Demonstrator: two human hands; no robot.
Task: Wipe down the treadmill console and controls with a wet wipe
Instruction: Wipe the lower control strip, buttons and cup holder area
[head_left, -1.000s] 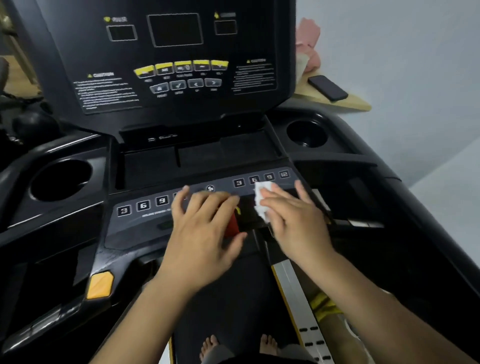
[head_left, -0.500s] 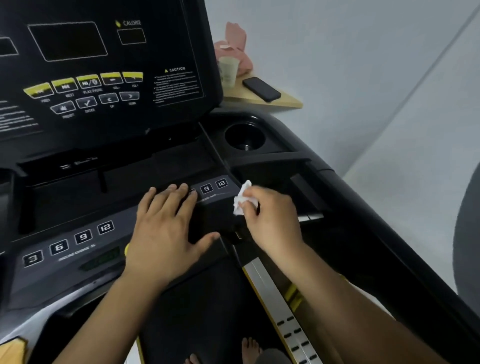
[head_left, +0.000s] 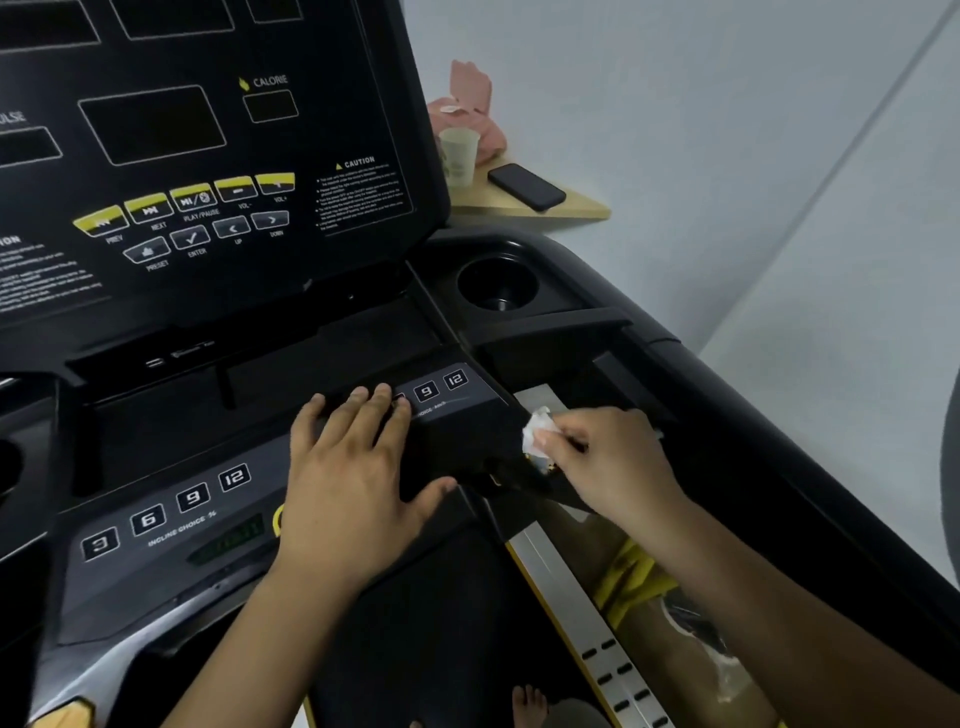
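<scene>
Grip of right hand pinching wet wipe at console edge, left hand flat

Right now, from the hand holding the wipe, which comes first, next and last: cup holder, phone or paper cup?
From the right hand, head view:
1. Cup holder, just ahead of the hand.
2. Phone, farther back on the wooden shelf.
3. Paper cup, behind the phone, leftward.
</scene>
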